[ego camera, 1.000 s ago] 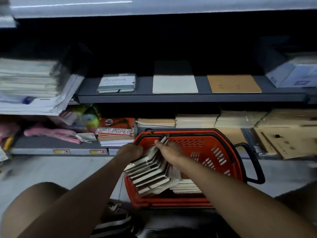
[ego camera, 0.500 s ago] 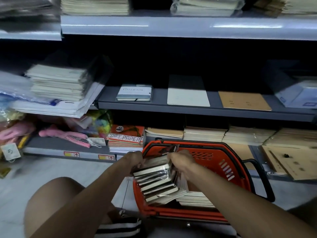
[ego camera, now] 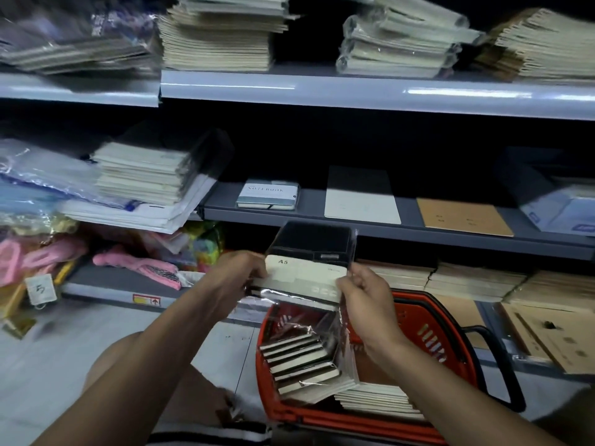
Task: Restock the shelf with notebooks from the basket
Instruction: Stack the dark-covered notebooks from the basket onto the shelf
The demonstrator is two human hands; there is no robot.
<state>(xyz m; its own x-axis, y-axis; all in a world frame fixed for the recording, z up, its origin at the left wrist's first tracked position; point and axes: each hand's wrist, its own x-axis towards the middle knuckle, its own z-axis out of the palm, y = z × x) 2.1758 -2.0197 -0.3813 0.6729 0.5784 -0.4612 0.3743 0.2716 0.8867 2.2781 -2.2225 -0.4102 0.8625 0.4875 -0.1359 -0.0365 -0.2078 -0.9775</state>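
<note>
Hands: two. The left hand grips the left edge of the notebook; the right hand pinches its right edge. They are apart, one at each side.
Held notebook: one on top for sure, black cover, with a cream band marked "A5" across its near end. A dark edge shows right under it, maybe a second book; that cannot be told. Clear wrap hangs from it.
Where it is: in the air above the back rim of the basket, in front of the middle shelf, touching neither.
Which way it points: it lies nearly flat, far end tipped up a little. Its long side runs away from the person, toward the shelf.
Basket: one, red with a black handle, on the floor by the low shelf.
Books in basket: about six dark wrapped ones, fanned like steps at the left side, plus one flat pile at the near right corner.
Middle shelf: one small book marked "NOTEBOOK" near the front edge, one white pad to its right, one brown pad farther right.
Top shelf: three paper stacks, blurred.
</note>
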